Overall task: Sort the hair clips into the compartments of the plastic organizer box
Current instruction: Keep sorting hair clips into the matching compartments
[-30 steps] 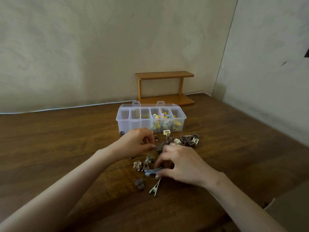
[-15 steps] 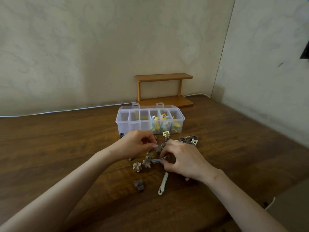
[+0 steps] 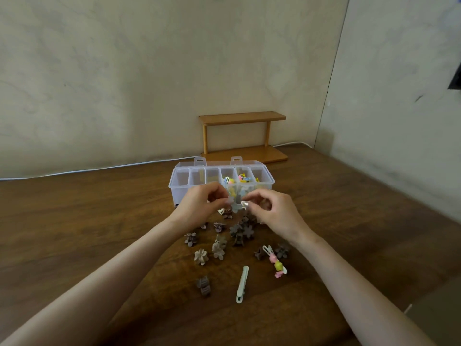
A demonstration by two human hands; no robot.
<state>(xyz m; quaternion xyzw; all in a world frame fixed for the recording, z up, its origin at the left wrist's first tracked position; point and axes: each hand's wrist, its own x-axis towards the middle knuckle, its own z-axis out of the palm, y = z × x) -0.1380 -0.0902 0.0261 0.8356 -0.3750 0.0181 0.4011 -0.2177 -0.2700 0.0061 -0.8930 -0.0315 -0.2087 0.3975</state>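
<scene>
Head view: my left hand (image 3: 199, 203) and right hand (image 3: 277, 213) meet above the wooden table (image 3: 99, 221), just in front of the clear organizer box (image 3: 177, 193). Both have curled fingers, and each pinches one end of a pale blue clip (image 3: 234, 207) held in the air between them; its shape is blurred. The box stands open, and bright clips (image 3: 239, 179) lie in its three right-hand compartments. Loose brown flower clips (image 3: 242, 231) lie scattered on the table below my hands, between my forearms. Nearer to me lie a beige flower clip (image 3: 201, 256), a long white clip (image 3: 242, 283) and a pink and yellow clip (image 3: 275, 263), each apart from the others. Behind the box a small wooden shelf (image 3: 243, 136) stands against the wall, and a white cable (image 3: 99, 168) runs along the table's far edge.
</scene>
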